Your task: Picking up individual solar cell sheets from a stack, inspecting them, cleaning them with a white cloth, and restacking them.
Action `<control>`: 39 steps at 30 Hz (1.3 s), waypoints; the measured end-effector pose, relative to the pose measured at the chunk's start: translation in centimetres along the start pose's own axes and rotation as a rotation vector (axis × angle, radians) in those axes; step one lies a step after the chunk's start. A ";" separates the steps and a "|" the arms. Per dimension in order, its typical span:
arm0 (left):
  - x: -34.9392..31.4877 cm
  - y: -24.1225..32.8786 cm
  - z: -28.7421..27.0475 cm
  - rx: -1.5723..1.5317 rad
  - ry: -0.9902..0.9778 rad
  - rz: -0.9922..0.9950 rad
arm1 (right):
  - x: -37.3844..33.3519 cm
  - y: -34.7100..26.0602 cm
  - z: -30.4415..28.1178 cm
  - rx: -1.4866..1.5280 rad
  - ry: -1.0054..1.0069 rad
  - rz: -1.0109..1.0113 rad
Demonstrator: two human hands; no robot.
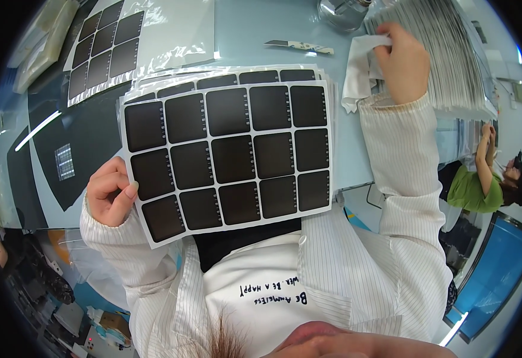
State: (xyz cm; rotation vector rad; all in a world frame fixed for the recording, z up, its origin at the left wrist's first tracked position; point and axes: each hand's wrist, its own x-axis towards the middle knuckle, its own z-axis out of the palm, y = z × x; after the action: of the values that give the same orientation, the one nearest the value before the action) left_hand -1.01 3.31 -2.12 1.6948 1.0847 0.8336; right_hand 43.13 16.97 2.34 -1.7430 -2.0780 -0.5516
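Note:
My left hand [110, 191] pinches the left edge of a white-bordered sheet [232, 160] between thumb and fingers. Rows of black rounded squares cover this sheet, which is slightly tilted in front of me. Behind its top edge, more sheets of the same kind [219, 80] lie on the table. Off to the right, my right hand [405, 65] grips a white cloth [359, 67] that hangs down from its fingertips. A utility knife [299, 46] with a patterned handle lies on the table to the left of the cloth.
A tall stack of thin sheets [443, 51] stands at the far right, beside a clear glass container [344, 13]. Another black-squared sheet [107, 45] and dark film pieces [73, 140] lie at left. A co-worker in a green top [476, 190] sits farther right.

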 end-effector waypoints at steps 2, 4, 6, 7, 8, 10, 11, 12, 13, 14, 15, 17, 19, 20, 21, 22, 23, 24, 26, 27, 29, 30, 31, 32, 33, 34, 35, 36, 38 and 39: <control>-0.2 0.1 0.2 -0.010 0.018 -0.008 | -0.4 -0.9 -1.3 0.135 -0.157 -0.187; -0.2 0.1 0.1 -0.008 0.018 -0.007 | 0.2 -1.7 -4.0 0.536 -0.345 -0.096; -0.3 0.2 0.2 -0.005 0.016 -0.007 | 0.7 -1.8 -4.5 0.936 -0.534 0.004; -0.2 0.3 0.2 0.005 0.018 0.001 | 1.3 -1.4 -4.0 0.864 -0.339 0.061; -0.1 0.4 0.1 0.014 0.021 0.009 | 1.7 -1.3 -3.8 0.787 -0.145 0.117; -0.2 0.0 -0.1 0.026 0.009 0.015 | 1.3 -2.4 -4.1 0.938 -0.144 0.109; -0.4 0.0 -0.1 0.038 0.000 0.011 | 1.0 -3.4 -4.5 1.094 -0.151 0.098; -0.4 0.0 0.0 0.041 0.007 0.010 | 0.8 -4.2 -4.8 1.249 -0.160 0.086; -0.2 0.0 0.0 0.025 0.008 0.020 | 0.5 -4.6 -5.1 1.651 -0.164 0.280; -0.1 0.0 0.0 0.008 0.008 0.029 | 0.7 -5.2 -5.2 1.649 -0.161 0.279; 0.0 -0.1 0.0 0.008 0.007 0.033 | 1.1 -6.1 -5.5 2.014 -0.167 0.495; -0.2 0.1 -0.1 0.027 0.004 0.026 | 0.9 -5.4 -4.6 2.476 -0.281 0.722; -0.4 0.1 -0.1 0.031 0.005 0.016 | 0.7 -5.3 -3.8 2.543 -0.279 0.694; -0.4 0.1 -0.1 0.033 0.006 0.004 | 0.7 -5.3 -3.7 2.610 -0.280 0.666; -0.3 0.0 -0.1 0.032 0.006 0.009 | 0.9 -5.4 -3.8 2.679 -0.192 0.770; -0.4 0.0 -0.1 0.027 0.010 0.012 | 0.7 -4.7 -3.5 2.679 -0.197 0.770; -0.4 0.0 -0.1 0.021 0.011 0.020 | 0.4 -3.0 -2.9 2.624 -0.323 0.594; -0.4 0.1 0.0 0.019 0.011 0.022 | 0.2 -1.4 -2.2 2.555 -0.444 0.422; -0.3 0.3 0.0 0.031 0.012 0.020 | 0.5 0.8 -0.8 2.488 -0.414 0.421; -0.3 0.3 0.0 0.031 0.011 0.022 | 0.6 1.4 -0.5 2.102 -0.282 0.425; -0.4 0.3 0.0 0.039 0.009 0.012 | 1.0 1.0 0.1 1.359 -0.052 0.363; -0.4 0.2 0.0 0.039 0.008 0.012 | 1.2 0.4 0.4 1.359 -0.051 0.364; -0.4 0.2 0.0 0.030 0.014 0.015 | 1.5 -0.2 0.5 0.931 -0.006 0.298; -0.4 0.2 0.0 0.022 0.019 0.017 | 1.8 -0.4 0.7 0.503 0.035 0.228; -0.3 0.2 0.0 0.023 0.015 0.019 | 2.1 0.6 2.2 0.292 0.137 0.038; -0.2 0.2 0.0 0.032 0.012 0.019 | 2.3 -0.1 1.9 0.295 0.137 0.038; -0.3 0.1 -0.1 0.040 0.008 0.017 | 2.4 -1.5 1.1 0.186 0.049 0.041; -0.2 0.1 -0.1 0.042 0.008 0.012 | 2.6 -2.3 0.7 0.078 -0.040 0.043; -0.3 0.1 -0.1 0.042 0.005 0.018 | 2.6 -2.2 0.9 0.106 -0.021 0.041; -0.2 0.1 -0.1 0.047 0.007 0.008 | 2.6 -2.1 1.0 0.126 0.001 0.042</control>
State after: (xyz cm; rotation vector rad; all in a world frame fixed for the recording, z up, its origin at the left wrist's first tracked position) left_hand -1.16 3.12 -2.01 1.7375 1.1099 0.8255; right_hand 40.63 19.34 2.67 -1.7096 -2.0242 -0.4002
